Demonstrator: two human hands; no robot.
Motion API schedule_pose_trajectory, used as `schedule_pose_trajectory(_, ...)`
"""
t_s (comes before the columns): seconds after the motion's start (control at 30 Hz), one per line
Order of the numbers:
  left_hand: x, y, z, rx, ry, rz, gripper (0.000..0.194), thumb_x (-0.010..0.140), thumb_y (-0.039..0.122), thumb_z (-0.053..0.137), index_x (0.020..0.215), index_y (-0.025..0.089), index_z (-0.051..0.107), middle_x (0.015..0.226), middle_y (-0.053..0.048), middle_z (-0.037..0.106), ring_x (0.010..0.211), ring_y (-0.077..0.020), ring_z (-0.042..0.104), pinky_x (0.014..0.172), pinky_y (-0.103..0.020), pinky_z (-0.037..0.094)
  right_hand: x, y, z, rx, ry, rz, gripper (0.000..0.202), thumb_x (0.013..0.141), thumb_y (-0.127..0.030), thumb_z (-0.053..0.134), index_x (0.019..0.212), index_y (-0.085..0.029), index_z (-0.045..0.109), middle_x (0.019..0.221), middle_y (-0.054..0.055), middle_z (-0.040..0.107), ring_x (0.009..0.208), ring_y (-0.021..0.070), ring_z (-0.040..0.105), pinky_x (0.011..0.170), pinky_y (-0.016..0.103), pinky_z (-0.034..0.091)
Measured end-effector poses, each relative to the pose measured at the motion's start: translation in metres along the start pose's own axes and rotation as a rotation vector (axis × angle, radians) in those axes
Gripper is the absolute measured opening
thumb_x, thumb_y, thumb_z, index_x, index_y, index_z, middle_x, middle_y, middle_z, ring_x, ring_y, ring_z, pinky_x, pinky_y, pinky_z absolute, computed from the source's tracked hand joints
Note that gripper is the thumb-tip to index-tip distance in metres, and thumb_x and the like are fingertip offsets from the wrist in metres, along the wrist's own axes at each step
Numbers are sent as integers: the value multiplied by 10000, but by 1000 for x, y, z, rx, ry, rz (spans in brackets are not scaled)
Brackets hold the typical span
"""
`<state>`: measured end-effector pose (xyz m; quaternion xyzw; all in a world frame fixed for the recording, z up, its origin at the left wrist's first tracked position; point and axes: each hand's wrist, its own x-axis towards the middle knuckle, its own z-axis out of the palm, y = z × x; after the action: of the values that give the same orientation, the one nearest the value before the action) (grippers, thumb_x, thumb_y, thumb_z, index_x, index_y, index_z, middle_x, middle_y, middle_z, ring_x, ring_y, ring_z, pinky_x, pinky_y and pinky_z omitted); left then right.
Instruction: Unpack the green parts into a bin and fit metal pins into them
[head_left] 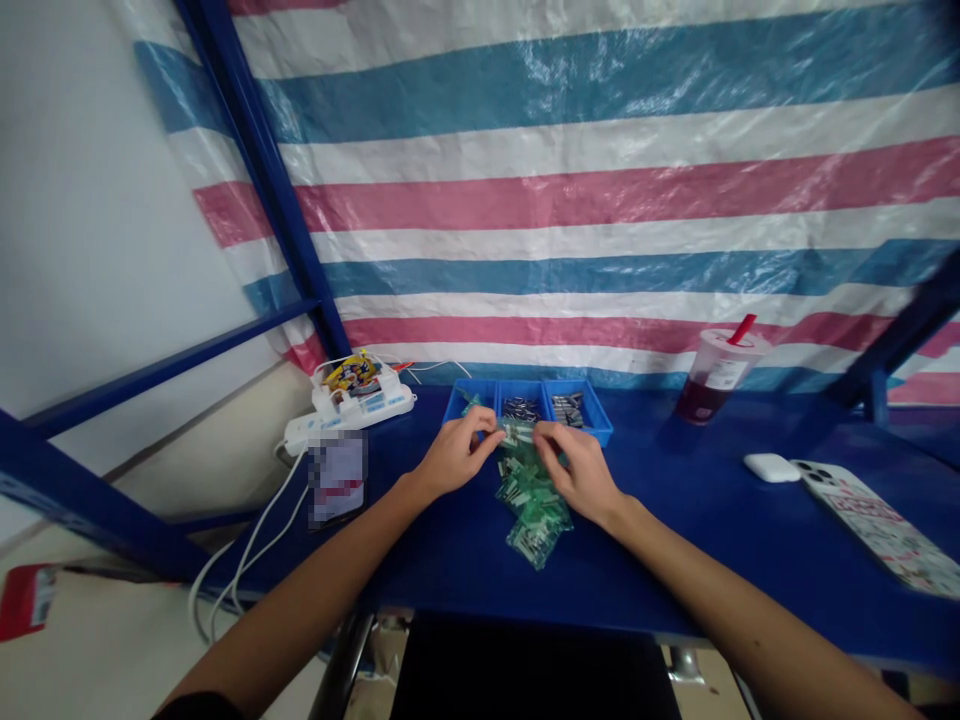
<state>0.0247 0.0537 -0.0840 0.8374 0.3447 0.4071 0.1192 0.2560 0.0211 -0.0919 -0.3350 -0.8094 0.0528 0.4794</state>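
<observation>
Between both hands a small clear greenish plastic bag [517, 432] is stretched over a pile of similar bags. My left hand [466, 445] pinches its left end with thumb and fingers, and my right hand [574, 465] grips the right end. Beneath lies the pile of green plastic bags [534, 508], with thin pale pieces inside that are too small to name. Just behind the hands stands a blue three-compartment tray [598, 418]. Its left compartment has a green bag [470, 402], while the middle and right ones hold small dark and grey metal pieces [568, 408].
A white power strip [352, 418] with cables and a propped phone [339, 478] stand at the left. To the right are a cup with a red straw [712, 378], a white earbud case [771, 467] and a patterned phone [877, 522]. Blue frame posts [262, 170] flank the blue table [442, 560].
</observation>
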Motion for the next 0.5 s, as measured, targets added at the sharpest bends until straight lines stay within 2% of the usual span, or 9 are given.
schedule_pose_trajectory(0.13,0,-1,-2,-5,41,18,164,1009,334,557,1093,198,523,882,-7,692,637,-114,631,635,-230,484,0,-4,0,10,-10,-64,241,991,-151,449,1120,-226,639,969,51,725,810,192,675,771,326,511)
schedule_pose_trajectory(0.27,2,2,-5,30,18,73,183,1053,277,447,1119,203,600,964,-44,695,830,-157,666,787,-281,517,0,-1,2,-2,32,-13,234,1010,-197,475,1153,-232,658,1035,66,740,867,207,697,810,344,533)
schedule_pose_trajectory(0.37,3,3,-6,42,11,113,257,1066,237,387,1153,208,627,1028,-65,695,941,-180,660,878,-321,514,0,3,2,-7,60,33,172,1023,-265,510,1100,-225,658,1001,64,738,825,203,687,770,322,528)
schedule_pose_trajectory(0.5,4,3,-5,16,-23,135,203,1037,287,501,1169,219,640,1109,-71,696,915,-175,656,774,-285,531,-1,4,1,-18,47,80,162,1026,-337,535,1027,-214,640,833,32,704,689,178,633,660,282,467)
